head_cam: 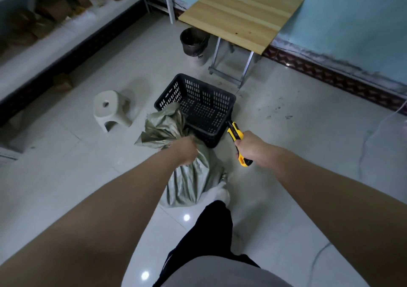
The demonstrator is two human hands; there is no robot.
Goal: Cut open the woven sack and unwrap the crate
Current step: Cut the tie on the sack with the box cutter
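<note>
A black slotted plastic crate [198, 101] stands on the tiled floor, open side up, with nothing visible inside. The grey-green woven sack [187, 181] lies crumpled against its near left corner and trails toward my feet; part of it drapes over the crate's left rim. My left hand [187, 151] is shut on a bunch of the sack just in front of the crate. My right hand [250, 145] grips a yellow and black utility knife [234, 132], whose tip points at the crate's near right corner. My white-socked foot [220, 193] rests on the sack's near end.
A white plastic stool [110, 110] sits left of the crate. Behind it stand a lined bin [195, 44] and a folding wooden table [242, 11]. A shelf with cardboard boxes [55, 11] runs along the left; a wall with a dark skirting [330, 73] runs along the right.
</note>
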